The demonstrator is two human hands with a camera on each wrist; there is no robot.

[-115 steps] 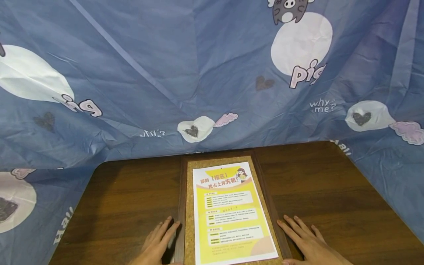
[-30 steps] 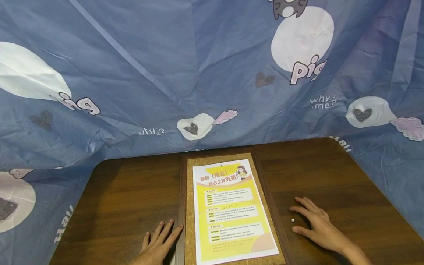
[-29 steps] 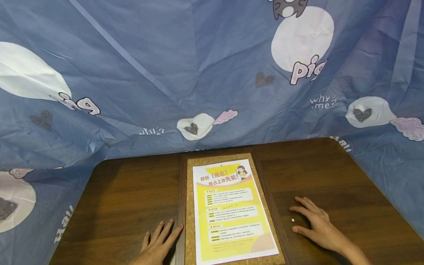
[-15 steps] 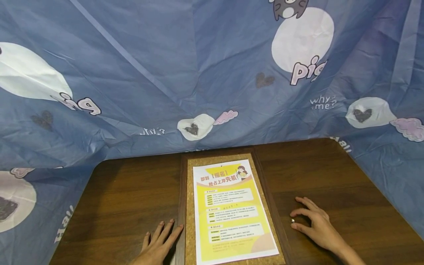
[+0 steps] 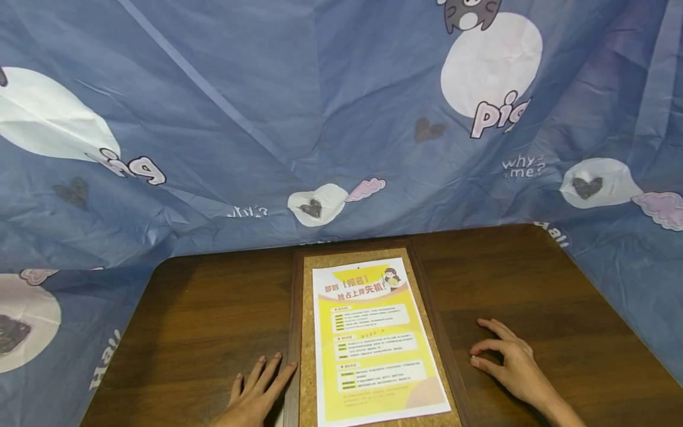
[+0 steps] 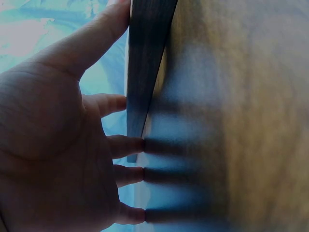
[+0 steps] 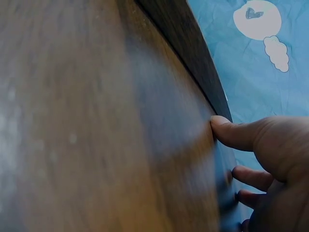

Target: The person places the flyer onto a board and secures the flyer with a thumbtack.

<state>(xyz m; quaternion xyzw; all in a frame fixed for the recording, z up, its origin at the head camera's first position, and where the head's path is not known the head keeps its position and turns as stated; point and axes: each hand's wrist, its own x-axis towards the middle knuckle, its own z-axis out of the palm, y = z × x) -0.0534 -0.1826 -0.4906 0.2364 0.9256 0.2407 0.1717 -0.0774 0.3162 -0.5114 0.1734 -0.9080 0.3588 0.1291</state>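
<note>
A cork board [image 5: 308, 332] in a dark wooden frame lies on the brown table, with a yellow and white printed sheet [image 5: 373, 356] on it. Beside the frame's left edge my left hand [image 5: 256, 394] rests on the table, fingers spread; in the left wrist view its thumb and index finger meet the frame [image 6: 145, 72]. On the right, my right hand [image 5: 512, 365] pinches a tiny silvery object [image 5: 472, 357] between thumb and index fingertips, low over the table. Those fingertips almost cover it, so its kind cannot be made out. The right wrist view hides it too.
The dark wood table [image 5: 507, 279] extends to both sides of the board. Behind it hangs a blue cloth [image 5: 240, 118] with pig and heart prints, meeting the table's far edge. A small dark dot [image 5: 358, 268] marks the sheet's top middle.
My right hand left the frame's right edge and moved right to the silvery object, visible on the table a second ago. Its thumb and index finger have closed on it. The left hand barely moved.
</note>
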